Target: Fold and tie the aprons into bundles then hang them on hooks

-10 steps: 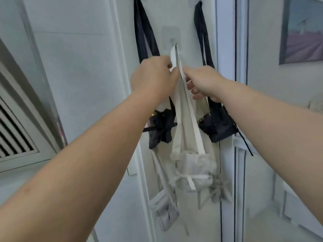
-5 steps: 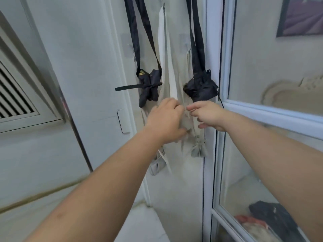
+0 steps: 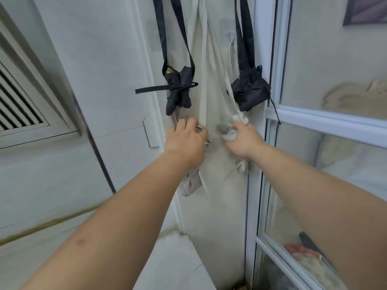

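Note:
A beige apron bundle (image 3: 227, 132) hangs by its long strap (image 3: 202, 84) against the wall, mostly hidden between my hands. My left hand (image 3: 186, 141) curls its fingers round the bundle's left side. My right hand (image 3: 244, 141) grips crumpled beige cloth on the right side. Two black tied bundles hang just above, one on the left (image 3: 179, 91) and one on the right (image 3: 250, 91), each on black straps. Below my hands hang two more beige bundles, left (image 3: 190, 184) and right (image 3: 243, 167). The hooks are out of view above.
A white-framed glass door (image 3: 270, 143) stands right beside the bundles, with clothes lying behind the glass at the bottom right (image 3: 303, 251). A louvred vent (image 3: 18, 109) sits in the wall on the left. A small white plate (image 3: 151, 132) is fixed to the wall.
My hands have come down from the strap's top near the hook to the beige bundle, then spread slightly apart on it. The view has tilted downward.

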Available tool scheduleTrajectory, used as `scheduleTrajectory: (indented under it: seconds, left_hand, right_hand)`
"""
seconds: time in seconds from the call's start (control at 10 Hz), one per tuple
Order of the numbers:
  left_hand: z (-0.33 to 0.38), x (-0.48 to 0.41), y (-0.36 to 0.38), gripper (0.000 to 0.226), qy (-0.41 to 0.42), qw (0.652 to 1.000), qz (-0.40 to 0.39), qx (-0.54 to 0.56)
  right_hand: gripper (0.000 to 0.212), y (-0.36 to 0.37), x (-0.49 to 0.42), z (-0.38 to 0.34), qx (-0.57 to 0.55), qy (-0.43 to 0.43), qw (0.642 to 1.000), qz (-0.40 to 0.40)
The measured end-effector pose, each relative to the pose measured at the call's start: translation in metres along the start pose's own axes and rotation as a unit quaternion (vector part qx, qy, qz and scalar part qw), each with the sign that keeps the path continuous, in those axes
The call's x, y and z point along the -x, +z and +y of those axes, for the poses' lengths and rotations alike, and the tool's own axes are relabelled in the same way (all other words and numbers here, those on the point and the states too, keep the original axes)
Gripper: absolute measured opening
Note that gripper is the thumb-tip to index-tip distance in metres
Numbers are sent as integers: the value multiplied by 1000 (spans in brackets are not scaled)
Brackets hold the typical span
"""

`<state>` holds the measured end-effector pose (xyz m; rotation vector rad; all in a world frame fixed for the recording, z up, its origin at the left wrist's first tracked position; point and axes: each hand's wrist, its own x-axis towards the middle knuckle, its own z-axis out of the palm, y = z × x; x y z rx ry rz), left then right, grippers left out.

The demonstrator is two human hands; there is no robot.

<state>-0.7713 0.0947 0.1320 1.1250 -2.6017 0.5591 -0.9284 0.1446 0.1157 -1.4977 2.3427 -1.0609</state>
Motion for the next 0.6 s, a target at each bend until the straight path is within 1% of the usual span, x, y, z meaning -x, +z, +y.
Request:
scheduleTrajectory:
  seconds: [0.1, 0.2, 0.3, 0.4, 0.5, 0.6]
  left_hand:
    - [17, -11, 4, 63, 35, 994, -65, 76]
    - [25, -15, 4, 59, 55, 985, -95, 136]
    - [24, -9, 1, 47, 28, 980, -56, 186]
    - [17, 2, -8, 53, 7, 973, -32, 230]
    - [10, 30, -25, 58, -11, 964, -14, 265]
    - [3, 60, -37, 49, -32, 959, 5, 281]
  right_hand:
    - [58, -10, -1, 10, -18, 14, 1000, 9]
    - [53, -16, 2, 12, -66, 1, 998, 13]
    - [47, -24, 11, 10, -88, -11, 995, 40]
    - [47, -30, 24, 3, -82, -10, 995, 48]
    - [42, -35, 45, -7, -96, -19, 995, 24]
    - [36, -32, 61, -17, -109, -24, 994, 13]
